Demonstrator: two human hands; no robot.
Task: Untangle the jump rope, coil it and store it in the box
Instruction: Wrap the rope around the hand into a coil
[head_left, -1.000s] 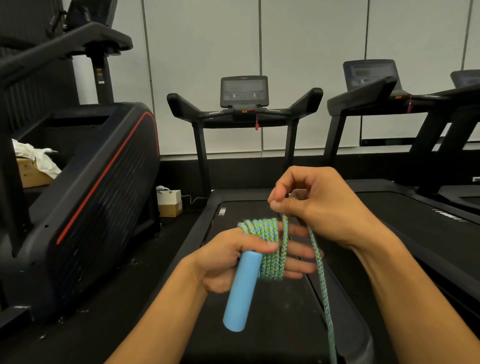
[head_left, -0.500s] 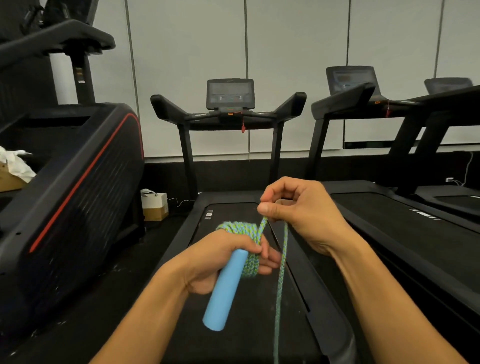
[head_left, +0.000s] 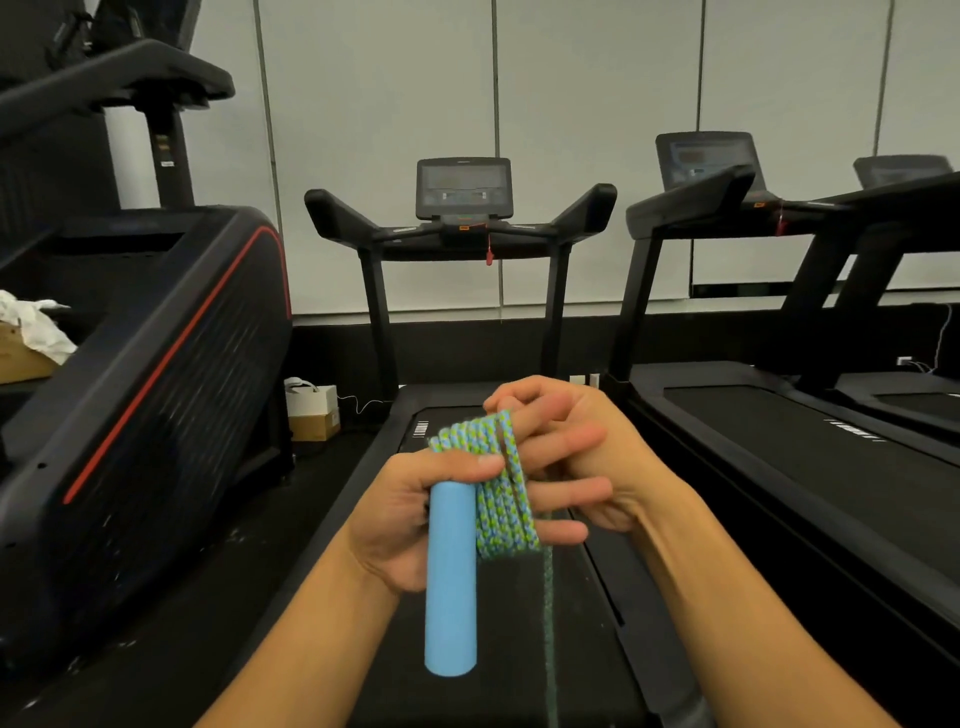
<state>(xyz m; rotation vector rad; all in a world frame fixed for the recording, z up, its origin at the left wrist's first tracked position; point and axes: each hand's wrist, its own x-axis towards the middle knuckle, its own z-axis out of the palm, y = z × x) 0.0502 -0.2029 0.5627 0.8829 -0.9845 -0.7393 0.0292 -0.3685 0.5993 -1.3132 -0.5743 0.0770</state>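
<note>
Gym machines fill this room, and the person stands at the foot of a black treadmill (head_left: 467, 675) that runs up the middle of the frame.

Nearest, low in the middle, the left hand (head_left: 405, 519) grips a light blue handle (head_left: 451, 582) of the jump rope (head_left: 498, 488). The handle points down. The green and blue rope is wound in many loops around this hand's straight fingers (head_left: 571, 491), so the hand works like a spool and keeps the coil neat. The thumb presses on top, I think to stop the loops from slipping.

Just behind the coil, right of centre, the right hand (head_left: 566, 441) is curled and seems to pinch the rope at the top of the coil, likely to guide one more turn. It is a bit blurred. A loose end of rope (head_left: 548, 623) hangs straight down to the bottom edge, so the coiling is not done yet.

Farther back, at the left, small boxes (head_left: 311, 413) sit on the floor; whether one is the storage box I cannot tell. More treadmills stand at the right. The treadmill screen (head_left: 464, 188) and the small marks on the belt are too tiny to read.
</note>
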